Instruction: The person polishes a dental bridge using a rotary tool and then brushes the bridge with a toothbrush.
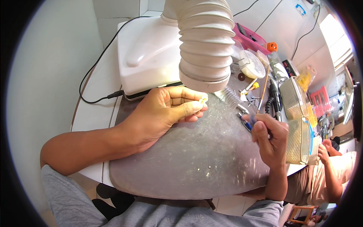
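Observation:
Under the mouth of a ribbed white hose, my left hand pinches a small pale, cream-coloured piece between thumb and fingertips. Most of that piece is covered by the fingers, so its exact kind cannot be told. My right hand hovers over the right side of the grey mat, fingers curled closed. A blurred dark bluish bit shows at its fingertips, too smeared to name. Just beside those fingers lies a blue pen-like tool on the mat.
A white boxy machine stands behind my left hand, its black cable plugged in at the left. Small tools, a white tub, a pink basin and a black handpiece crowd the back right. Mesh baskets line the right edge; another person sits beyond.

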The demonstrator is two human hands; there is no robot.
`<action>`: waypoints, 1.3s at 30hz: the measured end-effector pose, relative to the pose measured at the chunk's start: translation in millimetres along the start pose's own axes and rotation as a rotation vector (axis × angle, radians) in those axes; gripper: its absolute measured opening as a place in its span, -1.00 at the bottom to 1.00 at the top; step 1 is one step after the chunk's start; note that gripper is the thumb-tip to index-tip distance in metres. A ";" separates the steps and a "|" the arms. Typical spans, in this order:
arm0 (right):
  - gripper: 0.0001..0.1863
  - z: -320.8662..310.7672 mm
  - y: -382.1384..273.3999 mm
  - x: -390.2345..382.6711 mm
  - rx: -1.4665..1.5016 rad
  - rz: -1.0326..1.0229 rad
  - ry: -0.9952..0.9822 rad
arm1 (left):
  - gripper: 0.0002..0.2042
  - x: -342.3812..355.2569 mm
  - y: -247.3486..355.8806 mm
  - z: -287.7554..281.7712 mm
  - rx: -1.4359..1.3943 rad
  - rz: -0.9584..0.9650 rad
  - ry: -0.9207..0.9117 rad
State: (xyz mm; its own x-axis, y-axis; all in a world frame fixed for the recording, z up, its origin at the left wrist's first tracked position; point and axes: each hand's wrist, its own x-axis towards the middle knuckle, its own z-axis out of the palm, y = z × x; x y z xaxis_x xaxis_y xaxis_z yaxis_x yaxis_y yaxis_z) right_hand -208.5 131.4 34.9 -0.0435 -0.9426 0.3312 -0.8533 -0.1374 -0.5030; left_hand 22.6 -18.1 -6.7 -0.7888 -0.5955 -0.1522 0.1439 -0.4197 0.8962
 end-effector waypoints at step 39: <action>-0.65 -8.1 -2.5 3.8 -0.198 -0.124 -0.011 | -0.67 0.3 2.3 2.2 0.044 -0.039 0.045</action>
State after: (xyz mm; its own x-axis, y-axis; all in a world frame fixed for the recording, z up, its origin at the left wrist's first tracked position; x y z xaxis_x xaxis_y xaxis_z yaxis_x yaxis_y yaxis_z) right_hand -210.7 130.6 43.9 0.0730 -0.9256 0.3715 -0.9370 -0.1912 -0.2922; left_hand 21.4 -17.7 -3.7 -0.7656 -0.6099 -0.2046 0.0867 -0.4130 0.9066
